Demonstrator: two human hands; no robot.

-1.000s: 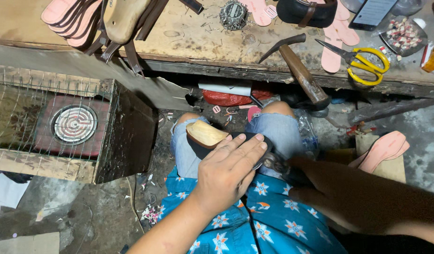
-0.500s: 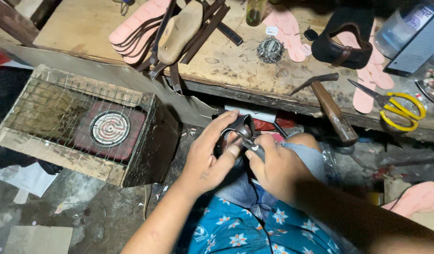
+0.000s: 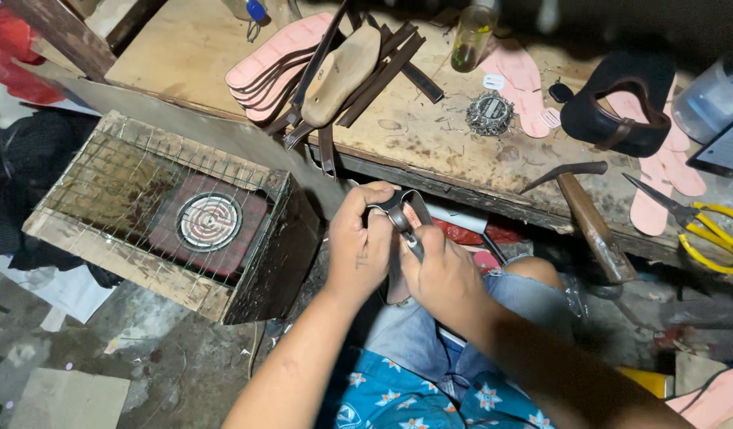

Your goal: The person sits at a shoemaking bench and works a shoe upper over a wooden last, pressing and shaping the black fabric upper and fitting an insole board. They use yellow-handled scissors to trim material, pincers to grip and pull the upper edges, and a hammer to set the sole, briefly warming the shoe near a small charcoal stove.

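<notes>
Head view: at the centre of the frame a dark shoe upper with a strap loop point(image 3: 404, 208) is held above the lap, just below the front edge of the worktop point(image 3: 430, 151). The left hand point(image 3: 360, 248) is wrapped around its left side, the grip pressed together on the leather. The right hand point(image 3: 442, 274) is closed on a slim metal tool point(image 3: 412, 242), whose tip is set against the piece between the two hands; what exactly the tip meets cannot be told. For this to be done well, the piece should probably be braced firmly by the left hand and the tool moved in short, controlled strokes, with the left thumb kept clear of the tip, since a slip would likely run towards it. On the worktop a hammer point(image 3: 589, 218) lies at right, yellow-handled scissors point(image 3: 704, 230) at the far right, and pink insoles point(image 3: 275, 59) with a wooden last point(image 3: 342, 71) at upper centre. A wire-covered box with a coil heater point(image 3: 209, 221) stands at left.
</notes>
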